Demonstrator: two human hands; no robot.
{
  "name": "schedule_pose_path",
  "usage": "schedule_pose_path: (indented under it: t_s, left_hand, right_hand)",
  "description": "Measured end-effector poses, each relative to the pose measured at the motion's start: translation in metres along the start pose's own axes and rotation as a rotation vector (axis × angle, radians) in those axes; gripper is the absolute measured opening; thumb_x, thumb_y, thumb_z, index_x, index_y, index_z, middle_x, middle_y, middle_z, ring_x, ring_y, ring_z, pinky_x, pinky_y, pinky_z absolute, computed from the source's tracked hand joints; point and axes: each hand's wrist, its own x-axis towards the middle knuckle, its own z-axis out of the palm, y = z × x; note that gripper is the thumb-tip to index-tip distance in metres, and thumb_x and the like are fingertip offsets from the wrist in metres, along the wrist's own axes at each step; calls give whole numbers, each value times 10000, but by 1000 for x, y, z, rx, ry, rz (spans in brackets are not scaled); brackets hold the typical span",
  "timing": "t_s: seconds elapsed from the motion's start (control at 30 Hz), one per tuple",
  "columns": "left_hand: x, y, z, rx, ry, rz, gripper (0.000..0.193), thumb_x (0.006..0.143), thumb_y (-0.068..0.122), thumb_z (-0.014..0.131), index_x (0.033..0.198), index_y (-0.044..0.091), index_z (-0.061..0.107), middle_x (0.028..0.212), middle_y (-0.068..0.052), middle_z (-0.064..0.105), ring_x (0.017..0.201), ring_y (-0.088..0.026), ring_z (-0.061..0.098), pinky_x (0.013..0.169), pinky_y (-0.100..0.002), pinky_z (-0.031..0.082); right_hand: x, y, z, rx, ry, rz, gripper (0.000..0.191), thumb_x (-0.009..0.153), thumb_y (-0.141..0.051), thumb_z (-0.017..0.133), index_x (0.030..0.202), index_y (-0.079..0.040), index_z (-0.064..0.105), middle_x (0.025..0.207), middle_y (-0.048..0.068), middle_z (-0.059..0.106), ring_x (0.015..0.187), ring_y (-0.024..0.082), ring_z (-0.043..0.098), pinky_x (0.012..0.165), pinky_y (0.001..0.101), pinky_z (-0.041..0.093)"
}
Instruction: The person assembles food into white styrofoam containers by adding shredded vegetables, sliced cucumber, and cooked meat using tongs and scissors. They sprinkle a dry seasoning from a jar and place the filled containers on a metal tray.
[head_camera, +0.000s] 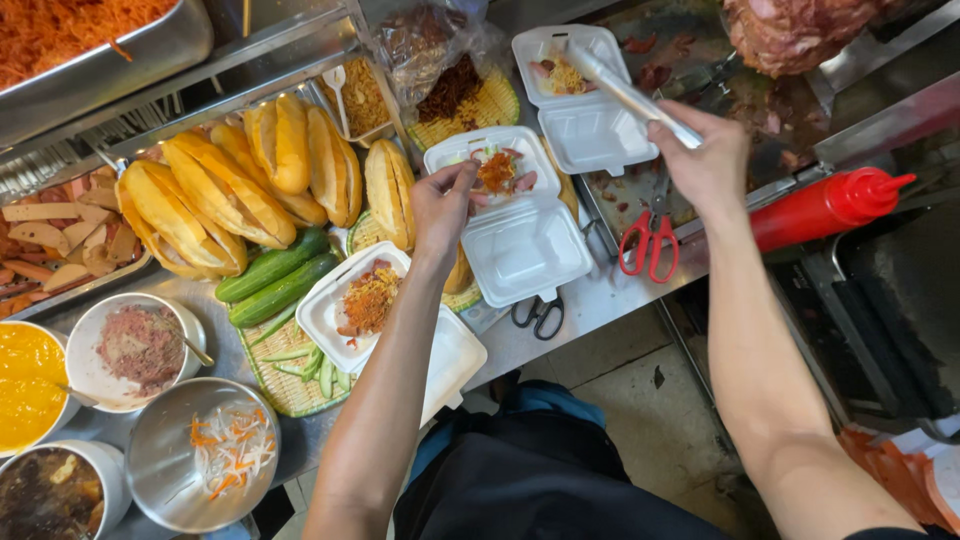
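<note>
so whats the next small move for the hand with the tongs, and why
Probably swing the right hand and its tongs back toward the meat for another pinch. The tong tips sit inside the far foam box, which already holds filling, while the left hand is topping the middle foam box.

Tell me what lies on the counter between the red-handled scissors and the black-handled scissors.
In the head view, only bare steel counter lies between the red-handled scissors and the black-handled scissors; the middle foam box sits just left of that stretch.
</note>
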Motion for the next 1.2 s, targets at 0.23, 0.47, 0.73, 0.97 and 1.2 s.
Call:
schedule_pose_path:
  t_s: [0.23,0.47,0.73,0.97,1.2]
  left_hand:
    - [-15,35,-33,-135,-74,-16,303,999,246,628,1177,28,738,870,-23,713,563,-45,526,476,-214,364]
    - [-25,107,-100,-362,-44,124,328,1030,305,589,1181,48,725,856,12,685,599,-50,560,508,-208,398]
    - [-42,151,-185,-464,-26,238,363,1022,308,622,1205,11,724,883,-19,688,606,-46,566,500,-190,403]
    - [-57,140,-224,-449,-34,170,366,1017,307,627,1217,18,728,884,-19,689,611,-40,567,510,-179,396]
    - [-48,139,-222,-469,-81,115,373,1017,313,622,1215,14,726,894,-35,693,599,-50,570,502,-182,403]
  right_hand:
    - [-4,-19,-17,44,85,101,330,969,-106,781,1280,-5,735,1062,78,766,911,93,680,796,243,535]
    - [-21,-218,-15,358,-185,-26,364,986,-102,681,1339,-17,665,1034,48,728,798,55,590,726,175,457]
    - [14,-413,98,-342,-356,-465,346,937,-240,783,1271,-157,748,843,150,738,701,173,685,634,306,524]
    - [32,-465,168,-564,-256,-1026,288,912,-277,835,1120,-78,818,850,168,766,653,282,698,639,395,555]
    - [33,-439,128,-110,-381,-797,245,1026,-143,775,1232,-14,741,1072,113,743,897,143,692,765,268,542]
